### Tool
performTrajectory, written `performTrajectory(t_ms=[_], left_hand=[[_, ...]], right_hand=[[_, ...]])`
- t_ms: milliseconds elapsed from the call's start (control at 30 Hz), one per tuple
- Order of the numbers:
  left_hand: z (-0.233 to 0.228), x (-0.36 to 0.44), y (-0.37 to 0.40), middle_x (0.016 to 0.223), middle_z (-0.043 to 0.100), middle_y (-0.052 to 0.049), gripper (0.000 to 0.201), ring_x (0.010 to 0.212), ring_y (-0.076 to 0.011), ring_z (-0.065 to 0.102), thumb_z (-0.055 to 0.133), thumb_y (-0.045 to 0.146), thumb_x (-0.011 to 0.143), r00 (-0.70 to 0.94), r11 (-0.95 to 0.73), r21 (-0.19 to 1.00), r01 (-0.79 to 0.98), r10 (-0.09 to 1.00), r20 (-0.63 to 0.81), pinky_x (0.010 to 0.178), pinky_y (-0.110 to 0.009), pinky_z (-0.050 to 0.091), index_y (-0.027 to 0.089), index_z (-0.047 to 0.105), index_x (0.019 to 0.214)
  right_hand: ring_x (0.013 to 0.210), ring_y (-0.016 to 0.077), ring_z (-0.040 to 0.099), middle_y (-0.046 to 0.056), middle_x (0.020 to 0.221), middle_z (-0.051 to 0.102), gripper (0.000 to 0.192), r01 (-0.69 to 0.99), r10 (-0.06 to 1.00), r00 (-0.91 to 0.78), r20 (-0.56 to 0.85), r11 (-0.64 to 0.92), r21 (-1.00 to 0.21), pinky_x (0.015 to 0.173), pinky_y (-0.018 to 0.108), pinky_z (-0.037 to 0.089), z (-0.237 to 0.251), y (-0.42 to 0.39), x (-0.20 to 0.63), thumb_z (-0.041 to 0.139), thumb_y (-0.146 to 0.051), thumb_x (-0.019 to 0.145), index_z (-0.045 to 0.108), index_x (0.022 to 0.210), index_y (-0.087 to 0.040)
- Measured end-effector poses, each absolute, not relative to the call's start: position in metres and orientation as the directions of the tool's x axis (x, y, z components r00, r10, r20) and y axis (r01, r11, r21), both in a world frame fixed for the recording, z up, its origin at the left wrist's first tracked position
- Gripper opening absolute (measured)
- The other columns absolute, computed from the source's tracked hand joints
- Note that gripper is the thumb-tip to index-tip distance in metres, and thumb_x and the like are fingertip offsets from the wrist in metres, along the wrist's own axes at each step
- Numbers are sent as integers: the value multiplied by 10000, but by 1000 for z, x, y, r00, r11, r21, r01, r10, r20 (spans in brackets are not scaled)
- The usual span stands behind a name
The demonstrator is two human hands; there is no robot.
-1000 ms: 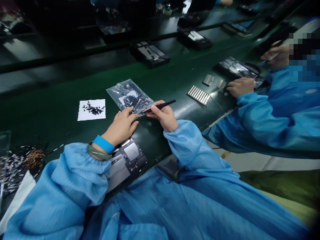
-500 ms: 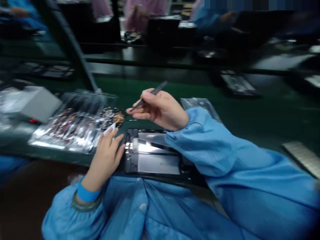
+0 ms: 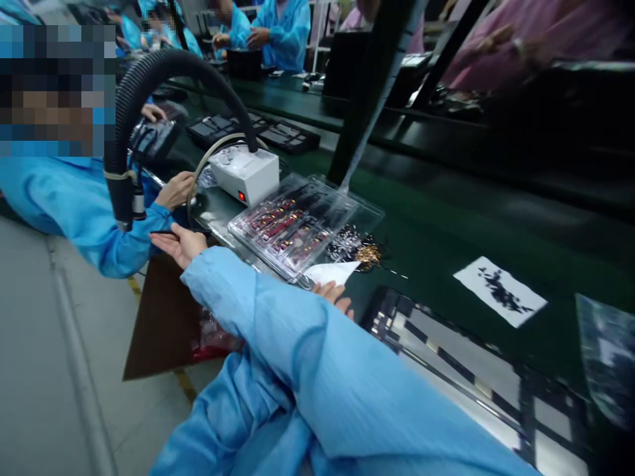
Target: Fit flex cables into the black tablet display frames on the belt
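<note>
A: In the head view, where is the right hand (image 3: 179,244)?

B: Stretched far out to the left across the body, past the near edge of the green table (image 3: 446,218), palm up, with a thin dark tool, the tweezers (image 3: 171,233), lying across it. The fingers look loosely spread; I cannot tell how firmly they pinch it.

A: And the left hand (image 3: 336,295)?

B: Mostly hidden under the right sleeve (image 3: 307,357). Only the fingertips show, near a white paper slip (image 3: 331,272) at the table's near edge. Whether they are apart or together I cannot tell.

A: What lies around them?

B: A clear plastic tray (image 3: 302,221) of small parts sits just beyond the slip, with a white box (image 3: 247,173) and black hose (image 3: 149,79) further left. A co-worker's hand (image 3: 174,190) rests beside that box. A black frame (image 3: 476,370) lies near on the right.
</note>
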State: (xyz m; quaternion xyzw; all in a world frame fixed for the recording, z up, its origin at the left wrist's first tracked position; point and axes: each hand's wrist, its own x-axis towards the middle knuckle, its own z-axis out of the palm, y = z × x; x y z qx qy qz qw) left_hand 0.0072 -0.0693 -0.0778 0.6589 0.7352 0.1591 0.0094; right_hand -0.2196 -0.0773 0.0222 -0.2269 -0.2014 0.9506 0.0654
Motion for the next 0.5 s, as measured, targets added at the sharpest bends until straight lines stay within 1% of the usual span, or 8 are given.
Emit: performTrajectory(t_ms=[67,133,200,233,333,433,500], left_hand=[[-75,7,-69,1387,527,-95,307,1288,-237,493,462,397,969,-140,87,243,966,968,210,1091,-487,434,253,609,1196],[-73,7,-69,1415,532,-30,354,1370,-193,436,326,354,995,-149,97,240,966,966,210,1187,-402,346,285,618,1184],[-74,7,-69,1395,558,23,437,1389,-161,415,227,318,986,-155,105,240,965,967,200,1206,-316,308,299,625,1166],[-74,7,-69,1385,568,28,455,1388,-161,414,209,314,979,-156,106,244,964,968,195,1209,-311,299,297,626,1160],[-78,9,-67,1358,594,1,477,1393,-161,398,192,303,961,-157,105,265,958,970,185,1202,-310,297,282,626,1159],[-83,11,-65,1335,610,-46,501,1393,-167,398,176,319,955,-171,108,297,949,966,196,1185,-326,313,262,631,1155],[-86,13,-64,1320,619,-58,504,1379,-165,423,181,346,956,-182,105,320,942,958,222,1177,-322,316,254,637,1151]], right_hand=[[1105,200,676,44,732,685,206,-26,188,-888,-420,-932,-361,937,404,582,23,-92,-239,362,-87,951,542,878,-155],[1138,199,661,60,783,698,231,-20,163,-890,-426,-947,-321,960,409,570,22,-103,-251,330,-86,947,543,895,-159],[1144,185,657,53,772,692,241,-16,152,-899,-411,-949,-315,976,387,562,20,-109,-260,317,-101,952,542,890,-164],[1144,184,656,39,759,687,224,-15,146,-905,-399,-949,-314,977,386,562,19,-111,-263,331,-124,956,540,889,-168],[1133,191,660,18,738,678,189,-9,131,-919,-373,-950,-311,974,401,564,14,-113,-269,362,-180,959,539,894,-170],[1133,189,661,68,797,691,243,-18,129,-920,-371,-958,-287,993,367,547,6,-114,-273,314,-120,943,546,880,-152],[1174,193,640,106,872,703,290,-56,161,-932,-325,-949,-311,1004,376,534,0,-115,-275,270,-83,927,553,907,-142]])
